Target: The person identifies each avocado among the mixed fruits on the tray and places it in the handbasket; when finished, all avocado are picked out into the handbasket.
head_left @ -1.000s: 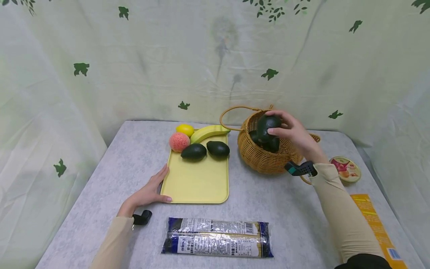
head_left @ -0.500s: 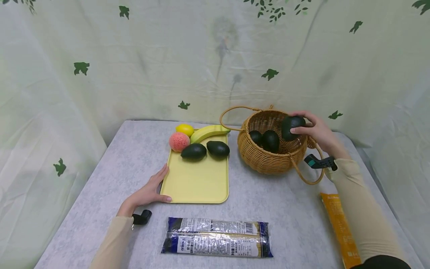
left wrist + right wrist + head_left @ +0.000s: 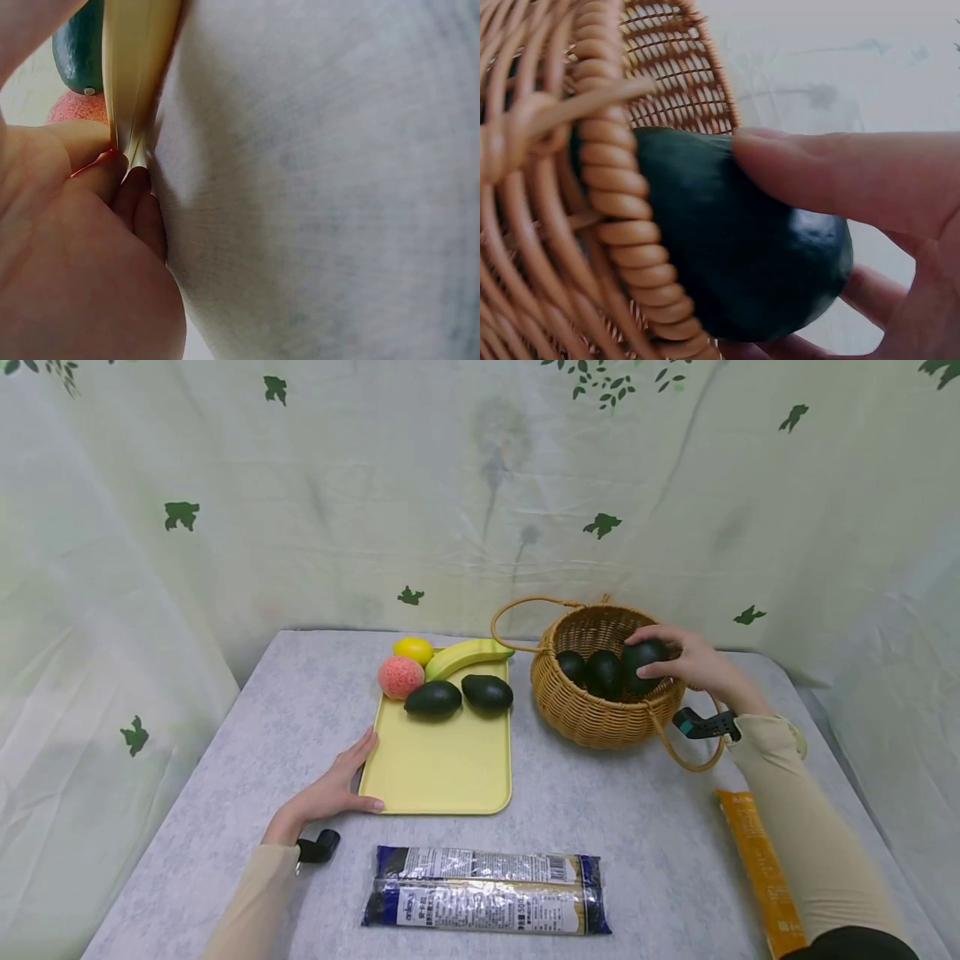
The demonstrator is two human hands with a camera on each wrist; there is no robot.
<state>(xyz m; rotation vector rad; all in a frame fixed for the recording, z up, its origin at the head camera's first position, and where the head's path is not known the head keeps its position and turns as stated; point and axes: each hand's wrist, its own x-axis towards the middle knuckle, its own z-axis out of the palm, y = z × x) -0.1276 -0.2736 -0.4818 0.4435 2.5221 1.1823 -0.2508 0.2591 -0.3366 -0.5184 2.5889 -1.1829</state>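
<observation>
In the head view, my right hand (image 3: 693,664) holds a dark green avocado (image 3: 642,662) between thumb and fingers, low at the mouth of the wicker basket (image 3: 592,718). From the right wrist view, the avocado (image 3: 735,232) is partly behind the basket's braided rim (image 3: 622,210). Two more avocados (image 3: 603,675) sit inside the basket. My left hand (image 3: 326,789) rests against the near left corner of a yellow tray (image 3: 435,768), fingers along its side and thumb at the front edge. On the tray lie two avocados (image 3: 432,699) and a banana (image 3: 468,656).
A pink round fruit (image 3: 401,677) and a lemon (image 3: 413,649) are at the tray's far left corner. In front lies a blue-ended plastic packet (image 3: 487,891). An orange packet (image 3: 757,868) is partly under my right arm. The basket's handles (image 3: 693,767) stick out sideways.
My right hand has carried its avocado from the basket's middle to its right side, then lowered it slightly leftward into the opening. The left hand and tray have stayed put.
</observation>
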